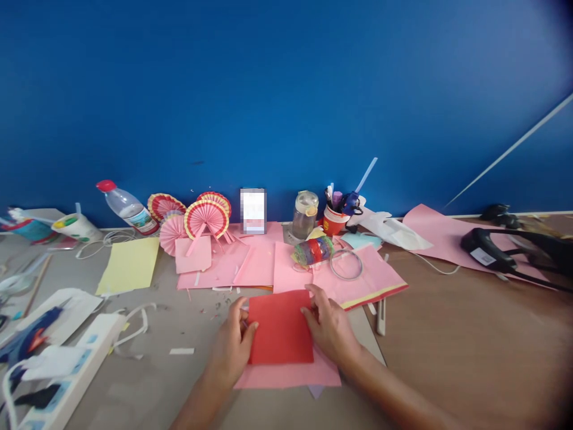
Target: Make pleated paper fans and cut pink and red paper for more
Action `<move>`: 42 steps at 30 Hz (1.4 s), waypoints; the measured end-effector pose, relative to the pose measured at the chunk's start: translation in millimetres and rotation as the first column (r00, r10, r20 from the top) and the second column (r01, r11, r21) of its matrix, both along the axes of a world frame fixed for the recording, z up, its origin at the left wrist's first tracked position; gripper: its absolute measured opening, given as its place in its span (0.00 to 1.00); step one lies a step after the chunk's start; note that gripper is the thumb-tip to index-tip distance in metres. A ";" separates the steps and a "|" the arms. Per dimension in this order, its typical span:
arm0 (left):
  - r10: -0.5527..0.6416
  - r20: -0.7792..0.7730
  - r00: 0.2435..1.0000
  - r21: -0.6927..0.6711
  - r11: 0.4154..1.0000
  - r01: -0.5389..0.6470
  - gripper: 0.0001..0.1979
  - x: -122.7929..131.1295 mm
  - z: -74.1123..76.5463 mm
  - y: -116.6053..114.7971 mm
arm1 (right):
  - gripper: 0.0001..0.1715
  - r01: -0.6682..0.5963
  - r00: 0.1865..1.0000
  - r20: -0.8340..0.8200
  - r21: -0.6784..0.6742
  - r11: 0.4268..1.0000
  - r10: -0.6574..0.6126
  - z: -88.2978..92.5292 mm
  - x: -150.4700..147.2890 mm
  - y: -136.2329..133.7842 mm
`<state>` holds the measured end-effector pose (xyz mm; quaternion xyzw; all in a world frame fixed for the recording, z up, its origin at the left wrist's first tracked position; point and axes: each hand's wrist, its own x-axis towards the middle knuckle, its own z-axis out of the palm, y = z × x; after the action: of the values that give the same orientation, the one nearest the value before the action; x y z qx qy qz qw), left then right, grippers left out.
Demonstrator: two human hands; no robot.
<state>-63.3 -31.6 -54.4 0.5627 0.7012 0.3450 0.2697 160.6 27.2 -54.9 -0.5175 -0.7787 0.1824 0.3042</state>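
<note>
A square of red paper [281, 328] is held between my two hands, low in the middle of the head view. My left hand [235, 340] grips its left edge, thumb on top and fingers behind. On the right edge, my right hand [329, 322] pinches the sheet near its upper corner, thumb on the front. Under the red square lies a pink sheet [286, 376], its lower edge showing below. A bit of purple paper [316, 390] pokes out beneath that. Whether the red piece is one layer or several I cannot tell.
Pink folded-paper fans [206, 220], a phone [253, 211], a glass jar [305, 212] and a cup of pens [335, 220] stand along the blue wall. A power strip [74, 370] and glue gun [31, 337] lie left. A cutter [381, 316] rests right; black headgear [487, 249] lies farther right.
</note>
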 end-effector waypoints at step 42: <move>-0.038 -0.553 0.832 0.092 0.990 0.106 0.11 -20.1 -2.7 -19.7 | 0.15 -0.283 0.938 0.204 -0.023 0.959 0.281 -6.1 -24.9 -9.5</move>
<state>-83.4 -51.3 -57.1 0.6789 0.7057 0.1995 0.0361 135.7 17.7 -60.9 -0.4155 -0.8726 0.1672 0.1946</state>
